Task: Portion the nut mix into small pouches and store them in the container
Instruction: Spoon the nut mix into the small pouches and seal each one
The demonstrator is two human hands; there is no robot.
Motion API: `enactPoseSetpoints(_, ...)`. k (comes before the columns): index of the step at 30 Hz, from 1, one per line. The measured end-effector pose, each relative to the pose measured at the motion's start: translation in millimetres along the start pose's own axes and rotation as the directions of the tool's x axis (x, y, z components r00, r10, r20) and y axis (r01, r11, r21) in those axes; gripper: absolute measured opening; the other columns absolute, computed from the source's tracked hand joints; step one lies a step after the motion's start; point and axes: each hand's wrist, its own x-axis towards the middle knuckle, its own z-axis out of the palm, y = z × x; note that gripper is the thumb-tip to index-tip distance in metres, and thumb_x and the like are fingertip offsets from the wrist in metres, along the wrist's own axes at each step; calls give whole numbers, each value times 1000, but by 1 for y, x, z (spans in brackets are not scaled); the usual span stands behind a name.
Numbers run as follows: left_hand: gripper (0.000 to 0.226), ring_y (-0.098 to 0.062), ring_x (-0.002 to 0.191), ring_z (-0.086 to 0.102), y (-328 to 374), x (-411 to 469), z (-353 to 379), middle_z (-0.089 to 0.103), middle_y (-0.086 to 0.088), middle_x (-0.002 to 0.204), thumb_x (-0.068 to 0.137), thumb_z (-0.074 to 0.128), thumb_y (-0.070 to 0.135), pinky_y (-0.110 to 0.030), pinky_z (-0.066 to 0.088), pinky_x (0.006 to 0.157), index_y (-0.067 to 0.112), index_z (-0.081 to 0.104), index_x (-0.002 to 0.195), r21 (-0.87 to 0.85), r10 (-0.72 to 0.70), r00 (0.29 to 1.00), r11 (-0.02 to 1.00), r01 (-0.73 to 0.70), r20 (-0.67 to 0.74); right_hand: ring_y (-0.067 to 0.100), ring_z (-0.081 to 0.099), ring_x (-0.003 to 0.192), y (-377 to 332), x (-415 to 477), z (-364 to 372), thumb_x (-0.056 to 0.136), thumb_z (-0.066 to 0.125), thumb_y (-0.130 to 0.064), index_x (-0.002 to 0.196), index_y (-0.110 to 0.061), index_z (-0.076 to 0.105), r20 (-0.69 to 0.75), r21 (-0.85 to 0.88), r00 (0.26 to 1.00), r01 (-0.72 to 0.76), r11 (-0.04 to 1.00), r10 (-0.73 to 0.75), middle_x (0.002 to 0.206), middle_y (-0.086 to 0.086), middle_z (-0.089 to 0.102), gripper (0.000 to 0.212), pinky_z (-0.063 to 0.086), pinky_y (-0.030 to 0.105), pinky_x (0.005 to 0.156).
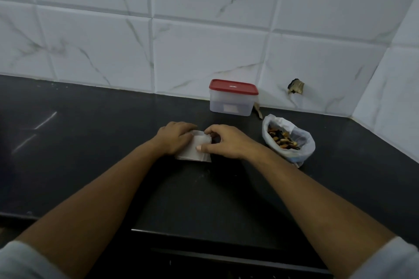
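Left hand: the left hand [175,137] lies palm down on the far left part of the small white pouches [195,151], fingers fairly straight and pressing them to the counter; it grips nothing.
Right hand: the right hand [226,142] has its fingers curled over the right edge of the pouches. The thumb lies along their near right side and the forefinger bends down at the far corner, pinching the top layer.
Pouches: flat and pale, they lie on the black countertop [90,142] in the middle of the scene, between the two hands; how many lie there cannot be told.
Nut mix: the nut mix [283,138] sits in an open clear plastic bag [305,142], to the right of the right hand and near it but apart, its rim rolled down.
Container: the clear container [231,103] stands at the far edge of the counter against the tiled wall [204,41], beyond the hands, with its red lid [233,87] on. A pale flat shape shows through its near wall.
Beside the container: a small brown scrap [258,111] lies just to its right.
Wall: a broken hole [295,88] shows in a tile to the right of the container.
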Motion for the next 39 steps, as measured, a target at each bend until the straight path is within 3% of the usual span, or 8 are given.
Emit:
enactPoseSetpoints(4,65,-23,136,48,-3,-3,-4,56,1,147,85,27,43,-54,38,112,28,59,140,-17,15,1000,1000,-15,-19,14,57,117,-1,2,1,79,79,-62,146,-26,52,37,-17,999,-14,1000,15,134,-4,57,81,52,39,101)
enactPoseSetpoints(11,45,-17,122,59,-4,-10,-7,66,4,133,95,39,31,-50,46,107,25,67,130,-102,64,997,992,-68,-44,6,59,102,-3,1,3,78,89,-36,140,-25,53,57,135,998,-47,990,40,113,-11,59,72,48,26,85)
enactPoseSetpoints(15,34,-13,117,59,-5,-8,-5,66,1,131,106,43,15,-36,47,104,18,67,129,-169,93,993,980,-104,-73,12,63,93,-1,5,7,76,91,-26,125,-25,59,7,236,997,-73,969,74,103,-4,63,59,46,26,74)
enactPoseSetpoints(18,34,-8,114,54,-4,-9,-3,64,-1,134,108,41,17,-18,42,89,15,64,134,-203,113,989,970,-132,-100,16,66,89,0,10,9,74,92,-21,114,-25,60,-54,303,993,-84,949,105,100,-1,66,52,50,29,73)
enactPoseSetpoints(22,36,-8,119,51,-2,-9,-3,59,-1,139,109,42,22,-25,39,95,15,58,140,-235,95,982,963,-132,-160,14,64,86,0,16,9,80,87,-22,118,-22,60,-121,345,983,-92,934,141,98,-1,66,47,47,27,69)
enactPoseSetpoints(28,44,-17,122,60,-8,-6,1,63,-1,134,103,56,26,-34,47,104,19,48,146,-164,51,989,984,-74,-140,16,64,99,-2,20,9,86,83,-31,120,-19,63,-135,198,981,-114,973,142,108,-2,65,42,55,36,89)
enactPoseSetpoints(33,36,-13,115,62,-10,-4,-2,66,2,132,102,58,24,-39,51,104,22,58,138,-94,76,991,992,-87,-110,14,63,96,-4,17,8,86,83,-33,119,-20,65,-95,137,988,-110,984,123,107,-2,65,39,55,36,90)
enactPoseSetpoints(39,25,1,92,62,-6,-14,-4,67,14,112,97,64,18,-14,45,76,27,70,120,-187,138,988,971,-149,-69,9,60,80,-9,-1,-4,87,82,-30,124,-24,61,29,116,994,-106,988,104,102,-3,62,42,45,23,60)
